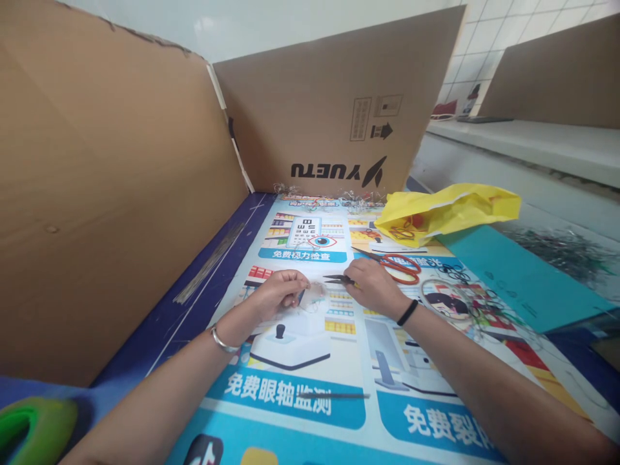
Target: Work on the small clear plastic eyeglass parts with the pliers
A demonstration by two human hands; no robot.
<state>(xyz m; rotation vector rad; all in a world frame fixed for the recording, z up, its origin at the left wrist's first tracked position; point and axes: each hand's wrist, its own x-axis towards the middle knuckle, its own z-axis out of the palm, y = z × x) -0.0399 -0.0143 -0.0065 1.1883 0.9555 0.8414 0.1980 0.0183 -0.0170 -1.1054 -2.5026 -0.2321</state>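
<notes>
My left hand (pixel 283 292) is closed in a pinch, with a faint, thin wire tangle (pixel 317 296) at its fingertips; its exact shape is blurred. Facing it, my right hand (pixel 375 285) grips a pair of needle-nose pliers (pixel 338 279), whose dark jaws point left, slightly apart, close to the wire. Just beyond the right hand lie scissors (pixel 401 268) with orange-red handles. Dark loops (pixel 448 271) rest to their right. In front of my hands, a thin grey metal rod (pixel 334 395) lies flat on the printed sheet (pixel 300 445).
Cardboard panels (pixel 310 110) wall off the back and left. A yellow bag (pixel 455 210) lies open beside a teal sheet (pixel 518 278). Wire clippings (pixel 358 200) line the back, and a wire heap (pixel 562 255) sits right. Straight wires (pixel 208 265) lie left, near a green tape roll (pixel 43 426).
</notes>
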